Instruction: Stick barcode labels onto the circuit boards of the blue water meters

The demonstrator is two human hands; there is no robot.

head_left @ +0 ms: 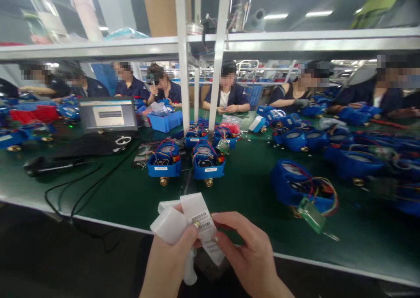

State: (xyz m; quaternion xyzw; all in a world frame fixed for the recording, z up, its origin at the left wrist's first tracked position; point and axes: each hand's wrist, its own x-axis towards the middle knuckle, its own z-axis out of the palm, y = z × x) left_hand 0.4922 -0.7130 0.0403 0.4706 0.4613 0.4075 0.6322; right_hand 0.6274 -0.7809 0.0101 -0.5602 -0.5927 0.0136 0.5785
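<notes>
A strip of white barcode labels (201, 215) hangs between my two hands, above the table's front edge. My left hand (177, 250) is closed round it, and part of the strip loops over the fingers while a tail dangles below. At the strip's right edge my right hand (247, 250) pinches with thumb and forefinger, close to the printed barcodes. Beyond my hands stand two blue meter housings, the left one (164, 169) and the right one (209, 169), each with a white label in front, loose wires and a brass fitting.
Another blue housing (288, 184) lies to the right, its green circuit board (313, 215) hanging out on wires. A laptop (108, 118), a black scanner (49, 166) and cables occupy the left. Shelf posts (215, 70) rise mid-table. Several co-workers sit opposite, among more blue housings.
</notes>
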